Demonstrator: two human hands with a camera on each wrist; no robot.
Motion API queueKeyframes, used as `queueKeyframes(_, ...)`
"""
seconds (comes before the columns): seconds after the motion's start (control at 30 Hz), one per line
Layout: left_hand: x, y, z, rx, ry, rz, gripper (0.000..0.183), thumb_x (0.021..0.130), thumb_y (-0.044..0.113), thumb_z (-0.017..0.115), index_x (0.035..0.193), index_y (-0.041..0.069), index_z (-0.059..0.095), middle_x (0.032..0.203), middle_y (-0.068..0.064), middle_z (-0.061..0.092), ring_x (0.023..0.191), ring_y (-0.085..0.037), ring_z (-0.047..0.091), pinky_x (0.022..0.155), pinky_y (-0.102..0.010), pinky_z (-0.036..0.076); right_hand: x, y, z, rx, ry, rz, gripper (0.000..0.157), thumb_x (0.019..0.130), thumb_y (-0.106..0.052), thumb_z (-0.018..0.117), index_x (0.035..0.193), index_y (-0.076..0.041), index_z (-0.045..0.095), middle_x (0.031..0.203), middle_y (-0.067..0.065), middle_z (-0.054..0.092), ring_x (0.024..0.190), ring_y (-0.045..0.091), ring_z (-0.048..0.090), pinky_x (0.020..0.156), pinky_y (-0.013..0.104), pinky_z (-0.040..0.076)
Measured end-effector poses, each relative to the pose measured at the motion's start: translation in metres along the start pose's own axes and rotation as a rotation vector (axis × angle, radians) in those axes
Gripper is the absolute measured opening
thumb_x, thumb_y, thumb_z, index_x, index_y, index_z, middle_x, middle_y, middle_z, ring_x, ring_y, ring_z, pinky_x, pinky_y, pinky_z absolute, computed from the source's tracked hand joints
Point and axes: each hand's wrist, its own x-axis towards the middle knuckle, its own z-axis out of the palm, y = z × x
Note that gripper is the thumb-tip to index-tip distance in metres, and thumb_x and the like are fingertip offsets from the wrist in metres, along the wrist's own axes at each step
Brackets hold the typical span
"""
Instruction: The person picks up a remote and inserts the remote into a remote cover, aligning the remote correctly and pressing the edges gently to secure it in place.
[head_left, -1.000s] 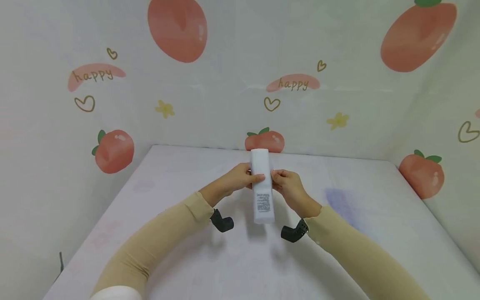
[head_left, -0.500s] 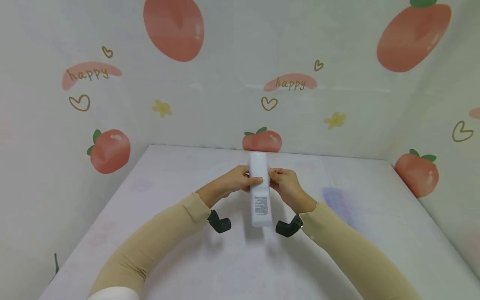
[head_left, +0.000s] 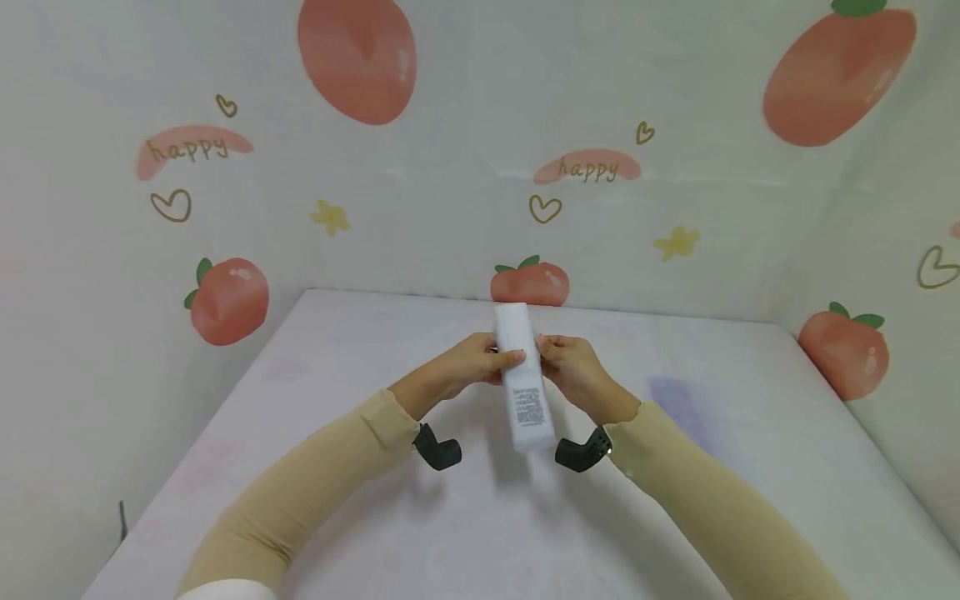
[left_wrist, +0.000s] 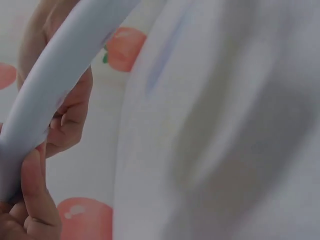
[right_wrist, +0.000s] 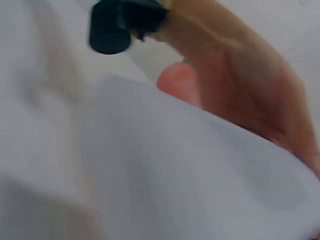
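Note:
A long white box (head_left: 517, 333) with a block of small dark print near its lower end is held up above the table, its top leaning slightly left in the head view. My left hand (head_left: 472, 365) grips its left side, the thumb lying across the front face. On the opposite side, my right hand (head_left: 581, 372) pinches the box's right edge between thumb and curled fingers. In the left wrist view the box (left_wrist: 55, 85) passes between both hands. The right wrist view has its blurred white face (right_wrist: 190, 170) up close, with the left hand (right_wrist: 240, 75) behind it.
A pale cloth-covered table (head_left: 420, 533) with a faint purple patch (head_left: 682, 408) lies below. Behind it hangs a white curtain (head_left: 450, 200) printed with red fruit. Black wrist cameras, left one (head_left: 438, 450) and right one (head_left: 585, 452), stick out inward under the hands.
The white box has turned a little: its lower end has swung right and its top left. Both hands have kept their grip and hardly moved. The head view shifted slightly sideways and back.

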Motion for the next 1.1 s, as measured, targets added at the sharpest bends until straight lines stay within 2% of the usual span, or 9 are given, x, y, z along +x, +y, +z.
queueKeyframes(0.13,0.002,0.002,-0.001,-0.066,0.080,0.032,0.040,0.097,0.023,0.061,0.128,-0.002,0.053,0.120,-0.016,0.063,0.100,-0.021,0.065,0.094,-0.038,0.053,-0.004,-0.007,-0.001,0.022,-0.088,-0.040,0.020,0.105,-0.017,0.038,0.109,0.000,0.047,0.091,-0.001,0.049,0.085,0.008,0.051,0.078,0.017,0.046)
queueKeyframes(0.23,0.003,0.000,-0.002,-0.098,0.123,0.043,0.041,0.095,0.021,0.064,0.128,-0.001,0.054,0.119,-0.017,0.064,0.099,-0.022,0.066,0.092,-0.037,0.054,-0.008,-0.010,-0.004,0.043,-0.148,-0.018,0.015,0.106,-0.021,0.036,0.102,-0.007,0.041,0.093,0.000,0.045,0.088,0.012,0.050,0.083,0.023,0.045)
queueKeyframes(0.33,0.003,-0.005,-0.002,-0.090,0.137,0.061,0.043,0.093,0.019,0.066,0.129,-0.001,0.054,0.118,-0.018,0.065,0.098,-0.021,0.067,0.089,-0.036,0.055,-0.009,-0.010,-0.008,-0.017,-0.193,0.025,0.018,0.105,-0.024,0.041,0.110,-0.006,0.040,0.106,0.002,0.047,0.100,0.016,0.053,0.097,0.032,0.046)
queueKeyframes(0.47,0.001,-0.013,-0.002,-0.034,0.139,0.097,0.044,0.090,0.019,0.070,0.128,0.001,0.057,0.114,-0.015,0.065,0.097,-0.020,0.065,0.087,-0.035,0.056,-0.007,-0.008,-0.010,-0.144,-0.201,0.055,0.041,0.101,-0.022,0.051,0.129,0.005,0.035,0.120,0.009,0.046,0.107,0.021,0.054,0.109,0.048,0.039)
queueKeyframes(0.6,0.000,-0.017,0.000,0.020,0.162,0.112,0.040,0.088,0.020,0.073,0.123,0.002,0.062,0.105,-0.011,0.061,0.094,-0.019,0.062,0.085,-0.034,0.057,-0.004,-0.004,-0.013,-0.226,-0.198,0.039,0.051,0.098,-0.019,0.055,0.136,0.010,0.034,0.122,0.013,0.049,0.101,0.017,0.058,0.105,0.048,0.043)
queueKeyframes(0.8,0.003,-0.021,0.003,0.026,0.186,0.122,0.041,0.085,0.018,0.075,0.119,0.000,0.061,0.102,-0.012,0.062,0.092,-0.018,0.061,0.081,-0.034,0.058,-0.005,0.000,-0.014,-0.263,-0.192,-0.011,0.044,0.096,-0.016,0.059,0.128,0.009,0.043,0.114,0.010,0.056,0.096,0.014,0.062,0.096,0.042,0.052)
queueKeyframes(0.97,0.002,-0.026,0.003,-0.099,0.192,0.143,0.034,0.089,0.010,0.070,0.116,-0.006,0.056,0.099,-0.014,0.067,0.084,-0.017,0.067,0.083,-0.036,0.058,-0.005,0.002,-0.016,-0.247,-0.160,-0.048,0.040,0.095,-0.014,0.060,0.123,0.011,0.045,0.098,-0.002,0.063,0.090,0.010,0.063,0.090,0.039,0.055)
queueKeyframes(1.1,0.001,-0.032,0.002,-0.211,0.184,0.151,0.025,0.093,0.006,0.063,0.111,-0.011,0.059,0.094,-0.007,0.068,0.080,-0.013,0.068,0.084,-0.034,0.058,-0.006,0.002,-0.019,-0.222,-0.128,-0.052,0.041,0.096,-0.013,0.058,0.125,0.012,0.045,0.094,-0.004,0.064,0.088,0.010,0.063,0.089,0.039,0.056)
